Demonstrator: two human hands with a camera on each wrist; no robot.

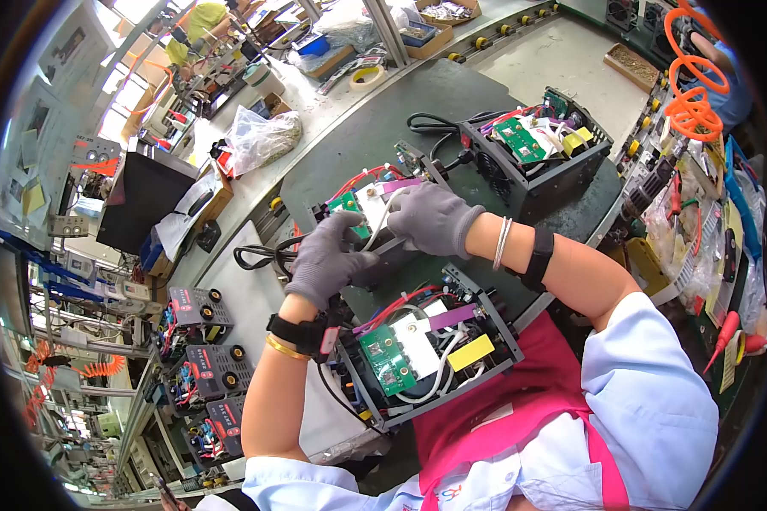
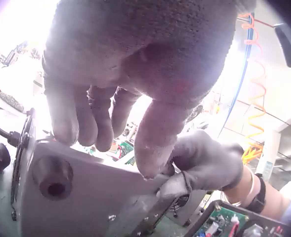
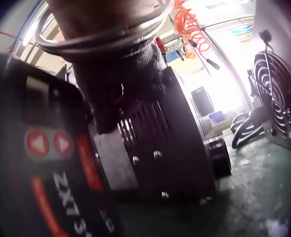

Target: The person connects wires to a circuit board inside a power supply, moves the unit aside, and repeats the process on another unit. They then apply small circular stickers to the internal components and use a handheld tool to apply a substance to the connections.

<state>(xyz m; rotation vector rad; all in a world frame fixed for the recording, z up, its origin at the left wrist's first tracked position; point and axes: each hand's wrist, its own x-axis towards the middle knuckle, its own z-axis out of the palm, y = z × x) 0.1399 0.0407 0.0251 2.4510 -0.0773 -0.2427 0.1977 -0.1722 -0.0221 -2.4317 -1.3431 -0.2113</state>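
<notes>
In the head view, an open-topped welder with a green board, red wires and a white cable sits between my hands. My grey-gloved left hand is at its near left side. In the left wrist view, that hand's fingers reach behind the grey side panel, with the thumb at its top edge. My gloved right hand grips the near right edge, its thumb outside the panel. The right wrist view shows a slotted dark casing below the hand and a front panel marked ZX7.
A second open welder stands close to my body, and a third at the back right. More units line the left. Black power cords lie beside the worked unit. A plastic bag and tape roll lie beyond.
</notes>
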